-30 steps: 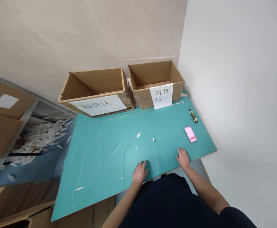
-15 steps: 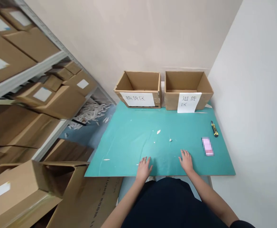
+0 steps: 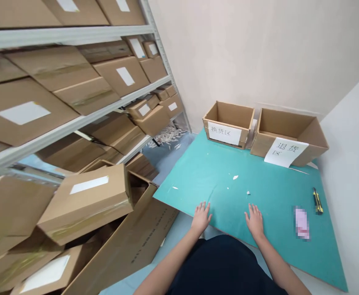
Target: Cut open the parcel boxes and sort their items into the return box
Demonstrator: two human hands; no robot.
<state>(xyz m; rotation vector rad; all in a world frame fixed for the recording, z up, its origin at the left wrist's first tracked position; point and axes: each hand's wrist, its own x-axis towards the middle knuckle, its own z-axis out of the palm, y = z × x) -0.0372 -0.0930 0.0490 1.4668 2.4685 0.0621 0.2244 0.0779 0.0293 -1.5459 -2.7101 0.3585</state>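
Note:
My left hand (image 3: 201, 217) rests palm down at the near edge of a green tabletop (image 3: 216, 164), fingers spread and nothing in it. Likewise my right hand (image 3: 254, 221) lies flat on the table to its right, empty, its fingers apart. A small scrap of white paper (image 3: 235, 177) and a tinier bit (image 3: 248, 193) lie beyond my hands. To the right of my right hand is a blurred-out pinkish rectangular item (image 3: 301, 223). Past it, near the table's right edge, lies a black and yellow utility knife (image 3: 317, 201).
Two open cardboard boxes with handwritten paper signs, a left box (image 3: 244, 133) and a right box (image 3: 256, 141), stand at the table's back. Left, a metal shelf (image 3: 112, 106) holds several cartons. A taped carton (image 3: 90, 205) sits in a big open box (image 3: 145, 241) beside the table.
My view has swung to the left, so more shelving and cartons show and the table appears farther right. Both hands remain spread on the tabletop near its front edge.

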